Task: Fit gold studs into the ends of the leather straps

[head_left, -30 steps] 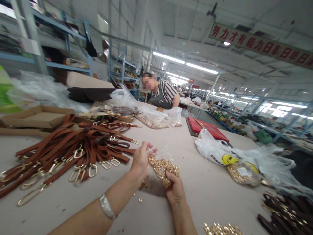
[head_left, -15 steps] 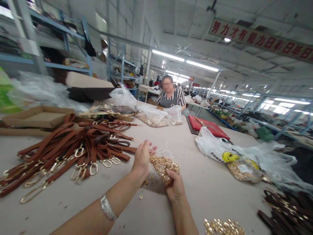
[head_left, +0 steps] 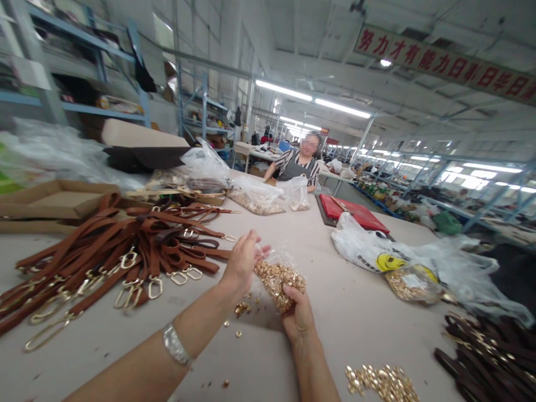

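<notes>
My right hand (head_left: 298,312) grips a clear plastic bag (head_left: 280,279) full of small gold metal pieces, its thumb pressed on the near side. The bag tilts toward the left above the table. At the bag's upper left edge, my left hand (head_left: 243,259) has its fingers stretched out; whether they touch the plastic I cannot tell. A few loose gold pieces (head_left: 242,309) lie on the table below. A pile of gold caps (head_left: 379,382) rests at the right front. To the left spreads a heap of brown leather straps (head_left: 138,240) with gold metal clasps.
Dark brown straps (head_left: 489,357) lie at right. A white plastic bag (head_left: 368,245) with another gold-filled bag (head_left: 412,285) and a red folder (head_left: 355,215) sit farther back. Bags of parts (head_left: 257,195) stand before a seated person (head_left: 295,164). Cardboard trays (head_left: 62,201) are at left.
More loose gold pieces show on the table under my left hand. The view has shifted slightly. The person across the table has leaned to the right.
</notes>
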Demonstrator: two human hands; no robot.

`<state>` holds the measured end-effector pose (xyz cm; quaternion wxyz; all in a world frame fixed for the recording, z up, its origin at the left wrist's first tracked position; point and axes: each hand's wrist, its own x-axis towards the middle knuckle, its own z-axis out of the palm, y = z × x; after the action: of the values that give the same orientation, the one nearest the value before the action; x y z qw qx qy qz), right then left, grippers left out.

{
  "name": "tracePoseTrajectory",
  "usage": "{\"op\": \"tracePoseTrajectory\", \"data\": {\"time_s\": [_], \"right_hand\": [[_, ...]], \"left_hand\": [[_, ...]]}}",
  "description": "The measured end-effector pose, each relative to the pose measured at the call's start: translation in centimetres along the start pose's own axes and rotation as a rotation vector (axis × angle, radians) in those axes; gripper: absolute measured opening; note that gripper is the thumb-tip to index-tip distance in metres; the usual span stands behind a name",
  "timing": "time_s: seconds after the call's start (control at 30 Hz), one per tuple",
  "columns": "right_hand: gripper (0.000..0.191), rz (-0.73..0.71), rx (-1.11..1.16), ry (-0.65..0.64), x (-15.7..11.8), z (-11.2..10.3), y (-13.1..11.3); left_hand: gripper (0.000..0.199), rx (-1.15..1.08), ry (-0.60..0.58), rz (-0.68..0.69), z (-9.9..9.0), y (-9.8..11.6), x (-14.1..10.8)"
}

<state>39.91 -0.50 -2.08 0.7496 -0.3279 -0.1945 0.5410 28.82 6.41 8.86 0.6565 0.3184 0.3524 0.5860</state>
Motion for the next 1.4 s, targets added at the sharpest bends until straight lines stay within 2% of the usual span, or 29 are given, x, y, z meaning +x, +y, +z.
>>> {"op": "tracePoseTrajectory", "data": {"time_s": [0.27, 0.73, 0.93, 1.1, 1.23, 1.4], "right_hand": [[0.04, 0.011, 0.03, 0.002, -0.1, 0.1, -0.1], [0.036, 0.042, 0.06, 0.014, -0.3, 0.3, -0.2], [0.039, 0.1, 0.085, 0.0, -0.8, 0.7, -0.3], [0.03, 0.107, 0.136, 0.037, -0.8, 1.0, -0.6], [0.028, 0.122, 0.168, 0.059, -0.8, 1.0, -0.7], [0.031, 0.129, 0.215, 0.061, -0.9, 1.1, -1.1]], "left_hand": [[0.014, 0.01, -0.032, 0.014, -0.7, 0.7, -1.0], [0.015, -0.031, -0.051, -0.047, -0.3, 0.9, -1.2], [0.017, -0.029, -0.079, -0.081, 0.2, 1.5, -1.4], [0.017, -0.041, -0.107, -0.105, 0.8, 2.5, -1.8], [0.01, -0.021, -0.169, -0.12, 1.3, 3.3, -2.2], [0.036, 0.032, -0.19, -0.092, 0.5, 3.0, -3.1]]}}
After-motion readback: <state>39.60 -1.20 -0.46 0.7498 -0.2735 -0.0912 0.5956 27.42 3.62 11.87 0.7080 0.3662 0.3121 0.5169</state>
